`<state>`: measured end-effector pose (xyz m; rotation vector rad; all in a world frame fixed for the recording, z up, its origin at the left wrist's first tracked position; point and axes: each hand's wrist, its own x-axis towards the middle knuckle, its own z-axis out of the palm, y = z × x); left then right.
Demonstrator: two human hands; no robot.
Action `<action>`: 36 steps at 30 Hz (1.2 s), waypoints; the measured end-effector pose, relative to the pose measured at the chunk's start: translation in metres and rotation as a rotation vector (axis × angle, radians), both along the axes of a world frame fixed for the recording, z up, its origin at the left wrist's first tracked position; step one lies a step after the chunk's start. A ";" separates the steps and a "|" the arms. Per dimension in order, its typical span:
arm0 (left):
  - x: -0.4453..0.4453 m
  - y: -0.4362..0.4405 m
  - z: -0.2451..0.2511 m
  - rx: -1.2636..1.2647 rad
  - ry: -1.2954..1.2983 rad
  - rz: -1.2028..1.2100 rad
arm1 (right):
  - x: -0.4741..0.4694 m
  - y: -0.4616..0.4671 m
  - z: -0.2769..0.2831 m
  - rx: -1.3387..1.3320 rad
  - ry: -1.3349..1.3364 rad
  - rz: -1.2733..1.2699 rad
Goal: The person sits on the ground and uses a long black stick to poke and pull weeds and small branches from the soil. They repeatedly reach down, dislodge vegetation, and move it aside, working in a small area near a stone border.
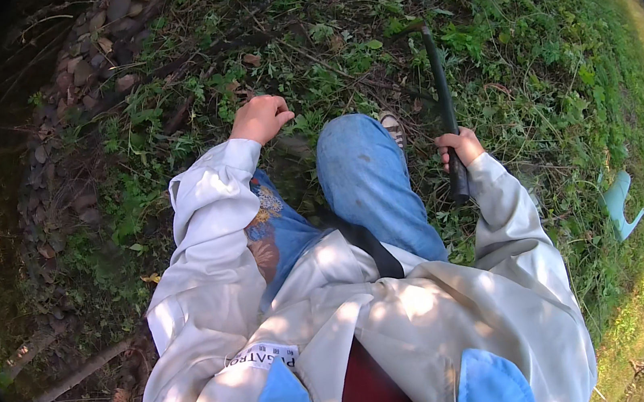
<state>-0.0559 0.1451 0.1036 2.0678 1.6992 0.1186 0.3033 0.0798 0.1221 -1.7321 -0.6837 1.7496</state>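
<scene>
My right hand (461, 147) grips the dark handle of a sickle (440, 82) near its lower end. The handle points away from me, and its thin curved blade (406, 30) reaches left from the far end, low over the weeds, partly lost among them. My left hand (262, 118) hovers above the green weeds (305, 75) to the left of my bent knee, fingers curled downward; whether anything is between them is hidden. Both arms are in pale long sleeves. Part of a canvas shoe (392, 129) shows beside the knee.
Stones (82, 74) lie along the upper left, with dry branches (79, 374) at the lower left. Twigs run through the weeds ahead. A light blue-green object (619, 204), possibly a glove, lies on the grass at the right. Bare, sunlit ground with sticks borders the far right.
</scene>
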 end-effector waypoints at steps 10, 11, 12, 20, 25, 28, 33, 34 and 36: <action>0.010 0.008 -0.010 -0.134 0.017 -0.065 | -0.041 -0.030 0.019 -0.081 0.259 0.412; 0.010 0.007 -0.013 -0.162 0.020 -0.080 | -0.040 -0.029 0.024 -0.055 0.268 0.417; 0.009 0.008 -0.017 -0.158 -0.010 -0.092 | -0.040 -0.028 0.029 -0.029 0.278 0.421; 0.010 0.012 -0.022 -0.208 0.014 -0.142 | -0.033 -0.015 0.024 -0.088 0.480 0.402; 0.006 0.008 -0.026 -0.240 -0.036 -0.155 | -0.029 0.000 0.001 0.253 -0.188 0.362; 0.002 0.008 -0.027 -0.209 -0.129 -0.129 | -0.005 0.028 -0.011 0.298 -0.557 0.328; 0.013 0.016 -0.025 -0.107 -0.192 -0.119 | 0.080 0.076 -0.054 0.221 -1.214 0.438; 0.014 0.018 -0.022 -0.105 -0.170 -0.127 | 0.098 0.076 -0.062 0.151 -1.219 0.441; 0.013 0.018 -0.021 -0.114 -0.164 -0.151 | 0.121 0.061 -0.063 0.018 -1.234 0.457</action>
